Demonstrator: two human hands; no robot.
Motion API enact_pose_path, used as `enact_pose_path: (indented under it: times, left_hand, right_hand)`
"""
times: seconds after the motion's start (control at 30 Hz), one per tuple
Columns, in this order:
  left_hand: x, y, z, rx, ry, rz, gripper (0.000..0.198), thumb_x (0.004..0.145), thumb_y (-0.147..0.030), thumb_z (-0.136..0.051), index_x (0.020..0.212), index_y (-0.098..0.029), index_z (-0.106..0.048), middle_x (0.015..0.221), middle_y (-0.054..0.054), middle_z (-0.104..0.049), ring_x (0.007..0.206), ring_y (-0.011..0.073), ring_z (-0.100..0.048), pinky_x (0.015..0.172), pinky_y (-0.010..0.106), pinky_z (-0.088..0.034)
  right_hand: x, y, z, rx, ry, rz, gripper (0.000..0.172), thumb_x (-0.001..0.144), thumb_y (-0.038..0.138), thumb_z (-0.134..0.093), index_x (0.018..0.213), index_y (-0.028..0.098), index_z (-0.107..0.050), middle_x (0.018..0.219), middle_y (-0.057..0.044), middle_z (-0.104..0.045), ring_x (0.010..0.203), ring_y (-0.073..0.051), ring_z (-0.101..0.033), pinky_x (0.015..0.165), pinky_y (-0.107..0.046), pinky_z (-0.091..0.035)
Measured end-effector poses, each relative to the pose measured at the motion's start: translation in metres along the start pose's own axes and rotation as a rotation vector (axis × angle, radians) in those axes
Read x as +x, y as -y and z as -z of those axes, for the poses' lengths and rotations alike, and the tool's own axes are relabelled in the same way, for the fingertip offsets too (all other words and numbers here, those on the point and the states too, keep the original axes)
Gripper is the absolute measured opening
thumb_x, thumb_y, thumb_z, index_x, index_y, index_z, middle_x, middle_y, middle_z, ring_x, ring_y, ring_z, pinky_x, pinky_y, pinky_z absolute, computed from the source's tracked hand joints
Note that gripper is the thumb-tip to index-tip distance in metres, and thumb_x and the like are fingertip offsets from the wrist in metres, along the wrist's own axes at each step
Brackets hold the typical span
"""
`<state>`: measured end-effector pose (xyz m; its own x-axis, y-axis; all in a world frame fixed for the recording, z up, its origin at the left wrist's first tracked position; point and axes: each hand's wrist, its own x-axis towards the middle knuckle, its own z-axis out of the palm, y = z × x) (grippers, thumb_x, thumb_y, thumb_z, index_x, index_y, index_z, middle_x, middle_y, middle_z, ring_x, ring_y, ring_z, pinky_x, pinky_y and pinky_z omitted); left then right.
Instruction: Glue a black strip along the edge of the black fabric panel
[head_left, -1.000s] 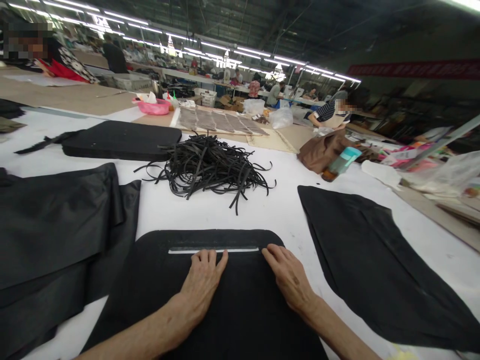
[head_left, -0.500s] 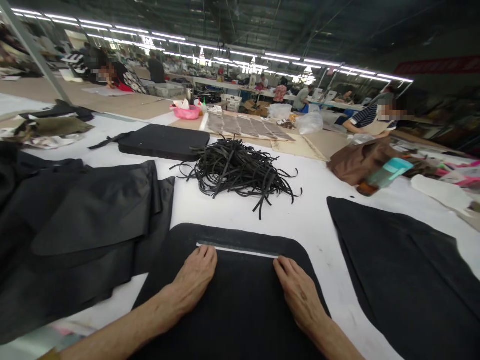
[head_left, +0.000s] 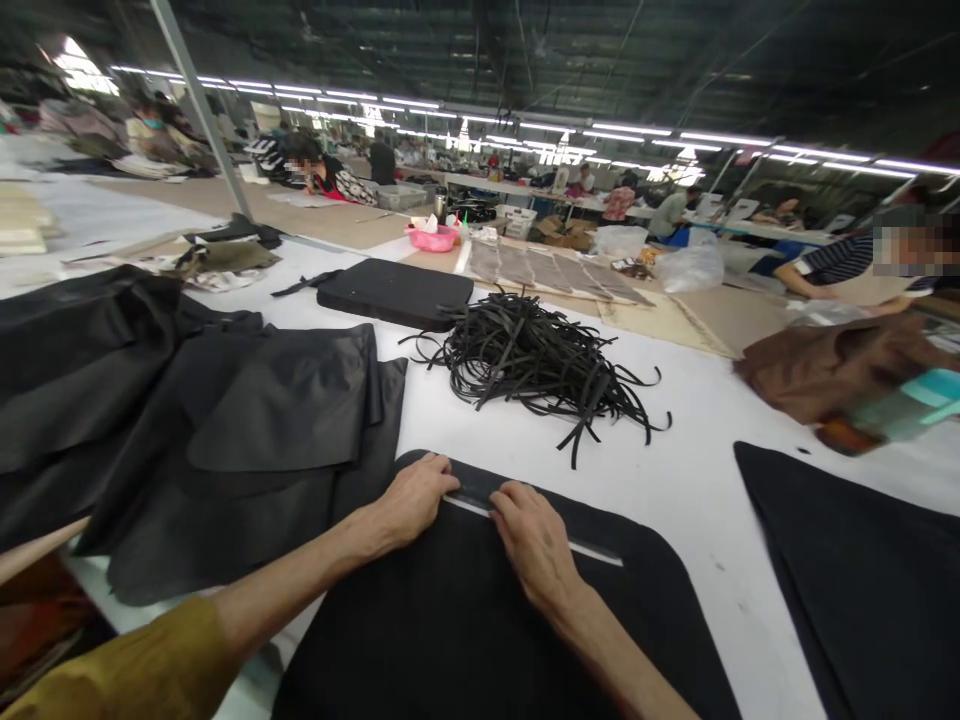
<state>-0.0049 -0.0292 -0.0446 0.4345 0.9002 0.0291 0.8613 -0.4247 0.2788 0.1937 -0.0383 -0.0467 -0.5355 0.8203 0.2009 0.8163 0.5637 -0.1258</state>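
Resting our left hand (head_left: pixel 409 500) and right hand (head_left: pixel 534 545) on the rounded black panel (head_left: pixel 487 630), are we?

Yes. The panel lies flat on the white-covered table (head_left: pixel 697 480), at our near side, and both hands sit by its narrow pale strip (head_left: pixel 592 548).

And our fingers?

Together on each hand, lying on the panel and not clamped on anything. The two hands are just apart, the right one over the strip.

What do we have around us?

A heap of thin black straps (head_left: pixel 540 375) just ahead, a black padded case (head_left: pixel 394 293) beyond it, folded black cloth (head_left: pixel 277 420) to our left, and another black panel (head_left: pixel 847 590) to our right.

Anyone near?

A person in a striped top (head_left: pixel 825 265) sits across the table, beyond a brown cloth (head_left: pixel 840 365).
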Motion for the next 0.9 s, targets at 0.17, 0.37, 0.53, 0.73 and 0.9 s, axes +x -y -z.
enact_pose_path:
  times: [0.17, 0.37, 0.53, 0.73, 0.9]
  left_hand:
    - [0.001, 0.008, -0.005, -0.024, -0.041, 0.019, 0.025, 0.081, -0.007, -0.039, 0.079, -0.018, -0.061, 0.089, 0.005, -0.054, 0.084, 0.0183, -0.048, 0.071, 0.028, -0.041]
    - [0.001, 0.008, -0.006, -0.075, -0.031, -0.063, 0.020, 0.084, -0.011, -0.043, 0.086, -0.020, -0.061, 0.088, 0.002, -0.054, 0.084, 0.0156, -0.048, 0.072, 0.024, -0.041]
    - [0.005, 0.010, -0.010, 0.000, -0.050, -0.125, 0.009, 0.085, -0.019, -0.050, 0.080, -0.018, -0.058, 0.085, 0.002, -0.052, 0.082, 0.0160, -0.047, 0.069, 0.025, -0.040]
    - [0.007, 0.010, -0.014, 0.030, -0.051, -0.137, 0.017, 0.088, -0.016, -0.043, 0.080, -0.018, -0.057, 0.084, 0.003, -0.052, 0.080, 0.0164, -0.046, 0.066, 0.026, -0.040]
    - [0.006, 0.012, -0.021, 0.021, -0.132, -0.135, 0.016, 0.088, -0.016, -0.043, 0.083, -0.018, -0.058, 0.086, 0.003, -0.053, 0.083, 0.0172, -0.045, 0.071, 0.028, -0.040]
  right_hand:
    - [0.017, 0.007, -0.021, -0.141, 0.001, 0.167, 0.008, 0.084, 0.013, -0.052, 0.085, 0.020, -0.057, 0.087, -0.003, -0.056, 0.080, -0.019, -0.048, 0.069, -0.031, -0.036]
    - [0.020, 0.007, -0.022, -0.267, 0.025, 0.272, 0.011, 0.082, 0.009, -0.050, 0.084, 0.018, -0.056, 0.082, -0.005, -0.055, 0.074, -0.020, -0.047, 0.065, -0.033, -0.034]
    - [0.034, 0.001, -0.013, -0.127, 0.127, 0.196, 0.010, 0.083, 0.012, -0.051, 0.080, 0.021, -0.054, 0.084, -0.002, -0.056, 0.078, -0.018, -0.049, 0.066, -0.029, -0.035]
    - [0.036, -0.007, -0.008, 0.135, 0.124, 0.054, 0.019, 0.091, 0.018, -0.040, 0.084, 0.023, -0.057, 0.084, 0.000, -0.057, 0.081, -0.014, -0.052, 0.069, -0.024, -0.037]
    - [0.028, 0.001, -0.012, 0.075, -0.018, -0.054, 0.010, 0.088, 0.024, -0.049, 0.092, 0.023, -0.057, 0.088, -0.003, -0.057, 0.084, -0.018, -0.050, 0.074, -0.030, -0.037]
